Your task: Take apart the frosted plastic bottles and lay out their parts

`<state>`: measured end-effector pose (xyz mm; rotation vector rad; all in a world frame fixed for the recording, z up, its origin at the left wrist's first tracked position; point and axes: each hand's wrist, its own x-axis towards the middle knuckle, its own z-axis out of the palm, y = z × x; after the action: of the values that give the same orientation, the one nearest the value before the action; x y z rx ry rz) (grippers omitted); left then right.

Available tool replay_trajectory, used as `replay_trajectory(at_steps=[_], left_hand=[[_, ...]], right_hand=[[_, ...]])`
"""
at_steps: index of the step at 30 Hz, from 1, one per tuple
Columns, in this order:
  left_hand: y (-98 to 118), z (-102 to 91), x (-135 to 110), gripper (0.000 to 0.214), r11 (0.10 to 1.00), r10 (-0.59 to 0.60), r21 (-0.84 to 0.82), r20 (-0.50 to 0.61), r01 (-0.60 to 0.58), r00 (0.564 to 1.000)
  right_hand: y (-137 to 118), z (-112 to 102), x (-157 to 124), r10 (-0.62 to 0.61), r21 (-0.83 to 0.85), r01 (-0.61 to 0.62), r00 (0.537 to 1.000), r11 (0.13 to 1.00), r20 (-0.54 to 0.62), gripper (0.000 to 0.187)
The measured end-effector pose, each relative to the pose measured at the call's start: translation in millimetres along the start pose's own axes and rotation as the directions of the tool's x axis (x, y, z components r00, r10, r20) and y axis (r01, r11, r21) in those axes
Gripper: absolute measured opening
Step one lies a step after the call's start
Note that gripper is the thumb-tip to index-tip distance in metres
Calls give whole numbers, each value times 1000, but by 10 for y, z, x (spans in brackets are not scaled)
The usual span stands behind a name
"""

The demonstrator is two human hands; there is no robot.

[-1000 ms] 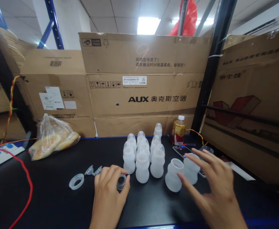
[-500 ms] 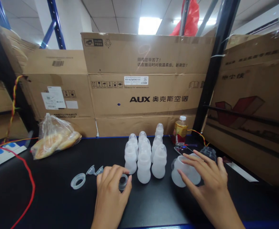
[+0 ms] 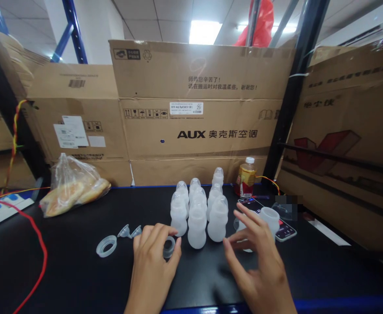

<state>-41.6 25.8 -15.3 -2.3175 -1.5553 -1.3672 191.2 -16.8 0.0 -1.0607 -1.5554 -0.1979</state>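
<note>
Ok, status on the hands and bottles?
Left hand pinching a screw ring. Right hand curled round an open bottle, grip unclear. Capped bottles close by, phone behind.

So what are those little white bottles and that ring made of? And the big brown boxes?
The bottles look like frosted plastic or silicone: milky and half see-through. The ring in the left hand looks like clear plastic, slightly glossy. The boxes are brown cardboard, matt, with creased folds.
</note>
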Motion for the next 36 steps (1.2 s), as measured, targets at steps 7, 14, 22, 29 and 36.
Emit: replay_trajectory(at_steps=[7, 14, 22, 29, 36], left_hand=[[-20, -2, 0, 9, 1000, 28, -9, 6, -27, 1000], [-2, -3, -9, 10, 999, 41, -23, -19, -41, 999], [32, -28, 12, 12, 995, 73, -59, -78, -78, 994], [16, -39, -15, 9, 986, 72, -133, -170, -96, 983], [55, -60, -89, 23, 922, 181, -345, -16, -175, 983]], right_hand=[[94, 233, 374, 205, -168, -169, 952, 971, 228, 60], [125, 303, 439, 244, -322, -154, 933, 934, 263, 49], [52, 147, 314, 90, -403, -28, 987, 915, 136, 50], [-189, -79, 79, -298, -86, 318, 937, 944, 184, 49], [52, 207, -192, -298, -69, 321, 927, 945, 226, 41]])
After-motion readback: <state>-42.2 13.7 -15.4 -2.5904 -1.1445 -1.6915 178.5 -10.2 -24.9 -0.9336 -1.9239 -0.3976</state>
